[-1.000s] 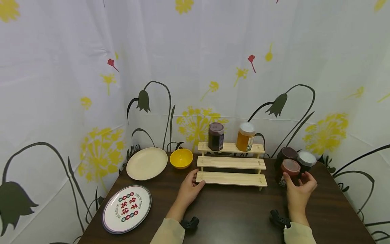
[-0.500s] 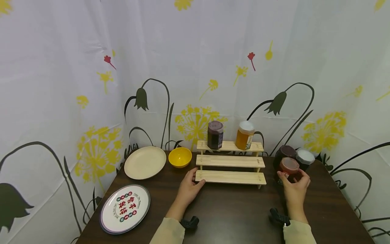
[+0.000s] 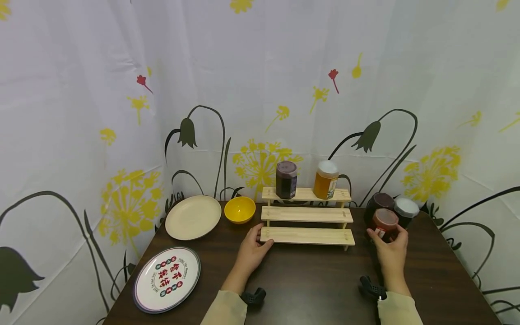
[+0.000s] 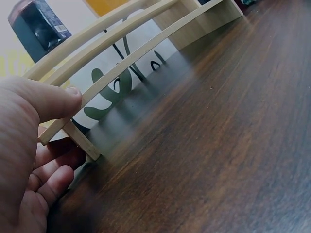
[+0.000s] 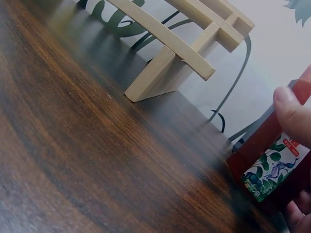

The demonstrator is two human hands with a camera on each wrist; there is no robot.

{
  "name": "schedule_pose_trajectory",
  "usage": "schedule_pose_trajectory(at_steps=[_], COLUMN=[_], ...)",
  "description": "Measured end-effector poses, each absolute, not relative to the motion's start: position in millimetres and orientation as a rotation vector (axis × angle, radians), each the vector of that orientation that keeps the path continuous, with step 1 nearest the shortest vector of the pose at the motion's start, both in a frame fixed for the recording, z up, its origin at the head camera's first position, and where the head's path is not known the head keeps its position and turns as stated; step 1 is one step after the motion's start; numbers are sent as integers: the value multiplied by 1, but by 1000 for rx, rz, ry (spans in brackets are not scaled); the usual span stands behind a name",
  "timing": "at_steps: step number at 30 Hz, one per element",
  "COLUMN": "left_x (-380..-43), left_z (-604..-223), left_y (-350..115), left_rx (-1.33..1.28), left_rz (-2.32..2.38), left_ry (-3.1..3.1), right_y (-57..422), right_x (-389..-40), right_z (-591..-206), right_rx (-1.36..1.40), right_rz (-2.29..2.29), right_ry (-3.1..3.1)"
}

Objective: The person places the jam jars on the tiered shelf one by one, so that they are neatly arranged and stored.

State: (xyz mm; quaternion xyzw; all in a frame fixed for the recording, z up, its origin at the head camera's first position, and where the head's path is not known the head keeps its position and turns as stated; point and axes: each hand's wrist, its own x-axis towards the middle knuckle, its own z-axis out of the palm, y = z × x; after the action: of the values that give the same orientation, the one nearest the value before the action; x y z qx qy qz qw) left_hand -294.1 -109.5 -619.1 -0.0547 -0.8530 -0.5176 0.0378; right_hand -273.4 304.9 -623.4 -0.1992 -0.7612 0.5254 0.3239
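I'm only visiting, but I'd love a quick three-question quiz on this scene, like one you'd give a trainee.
1. True or false: the yellow bowl sits between the cream plate and the wooden three-tier rack.
2. How many jars stand on the rack's top shelf?
3. Fill in: the right hand grips the ____.

Key:
1. True.
2. Two.
3. Red jar.

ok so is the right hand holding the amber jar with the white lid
No, the right hand grips the red jar, while the amber jar stands on the top tier of the wooden rack.
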Motion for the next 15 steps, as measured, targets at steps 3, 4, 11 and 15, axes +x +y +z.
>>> schedule_pose_trajectory(at_steps=[3,4,11,15], left_x=[-294,-294,-293,-294], left_z=[-619,-620,-619,-618], left_y=[-109,-109,-109,-108], left_rx=[-167,-165,-154,-155], left_rz=[-1587,-1585,-1592,-1595], left_ry=[-2617,-2619,-2625,-2617], right_y=[305,306,306,304], right_x=[-273,-272,-272,-271], right_z=[-624,-624,-625,-623], right_rx=[-520,-519,-525,-525], right_rz=[1389,1397,1414,1392], right_ry=[-2004,-2001,-1981,-1964])
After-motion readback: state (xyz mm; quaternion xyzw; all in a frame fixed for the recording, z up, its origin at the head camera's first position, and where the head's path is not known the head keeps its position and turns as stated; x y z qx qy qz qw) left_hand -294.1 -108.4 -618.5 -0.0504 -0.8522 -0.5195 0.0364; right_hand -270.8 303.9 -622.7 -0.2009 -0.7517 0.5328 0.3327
